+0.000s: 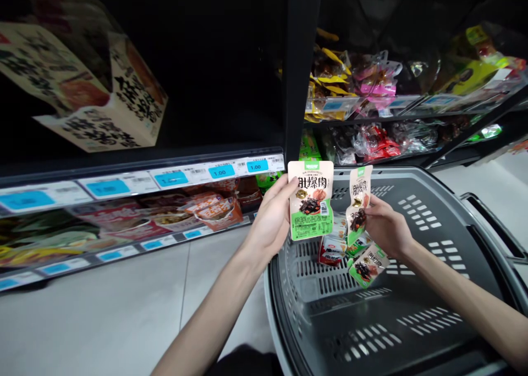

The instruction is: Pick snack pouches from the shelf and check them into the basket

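Observation:
My left hand (271,217) grips a cream-and-green snack packet (311,201) by its left edge, its printed front towards me, over the far left rim of the basket. A second packet of the same kind (358,205) is pinched in my right hand (388,226) and hangs turned partly sideways. Both hands are closed, with a small gap between the packets. Below them, inside the grey shopping basket (313,332), lie another such packet (368,266) and some red-and-white packets (331,249), partly covered by what my right hand holds.
A dark shelf with blue price tags (171,178) runs along the left, holding an opened display box (99,106) and several bagged snacks (214,208) lower down. Behind the basket, more shelves carry yellow packets (330,73) and red packets (375,140). A black upright (301,78) parts them.

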Demonstrator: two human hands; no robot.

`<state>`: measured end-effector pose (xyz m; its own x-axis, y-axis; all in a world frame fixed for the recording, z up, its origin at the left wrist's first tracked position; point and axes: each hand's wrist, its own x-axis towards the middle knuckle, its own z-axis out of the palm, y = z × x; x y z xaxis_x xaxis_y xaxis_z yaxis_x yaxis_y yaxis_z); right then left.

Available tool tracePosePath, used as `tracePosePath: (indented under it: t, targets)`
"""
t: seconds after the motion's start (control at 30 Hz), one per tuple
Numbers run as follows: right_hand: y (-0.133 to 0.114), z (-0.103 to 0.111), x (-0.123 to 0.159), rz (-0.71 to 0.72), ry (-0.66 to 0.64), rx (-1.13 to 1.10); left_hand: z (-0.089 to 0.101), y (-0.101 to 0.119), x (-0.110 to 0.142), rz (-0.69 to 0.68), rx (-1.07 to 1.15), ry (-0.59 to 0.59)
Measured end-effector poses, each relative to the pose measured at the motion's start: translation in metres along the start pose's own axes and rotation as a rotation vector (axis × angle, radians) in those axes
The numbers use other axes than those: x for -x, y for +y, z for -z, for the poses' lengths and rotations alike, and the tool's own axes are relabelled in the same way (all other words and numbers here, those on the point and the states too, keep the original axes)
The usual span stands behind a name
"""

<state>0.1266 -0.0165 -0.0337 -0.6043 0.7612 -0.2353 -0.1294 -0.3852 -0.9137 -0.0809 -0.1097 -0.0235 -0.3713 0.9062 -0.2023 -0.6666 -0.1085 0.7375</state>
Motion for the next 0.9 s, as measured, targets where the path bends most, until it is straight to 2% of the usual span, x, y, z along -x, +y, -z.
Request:
tracePosePath:
  t: [0.43,0.5,0.6,0.7,0.77,0.83,0.9]
  targets:
    - [0.004,0.002,0.002,0.042,0.041,0.081,0.000,0.000,0.001,0.009,-0.057,0.019]
    - [0.006,0.003,0.001,0.105,0.083,0.114,0.000,0.000,0.002,0.026,-0.091,0.041]
    - [0.009,0.005,0.000,0.282,0.173,0.217,0.002,-0.003,0.003,-0.008,-0.143,0.043]
    - [0.013,0.000,0.003,0.467,0.212,0.354,0.006,-0.007,0.002,-0.119,-0.207,-0.039]
    - [0.015,-0.007,0.008,0.579,0.204,0.446,0.009,-0.009,0.001,-0.173,-0.353,-0.140]
    - [0.017,-0.015,0.015,0.664,0.143,0.562,0.010,-0.009,0.001,-0.163,-0.519,-0.232]
    - [0.017,-0.021,0.022,0.699,0.003,0.714,0.009,-0.007,0.003,-0.101,-0.553,-0.305]
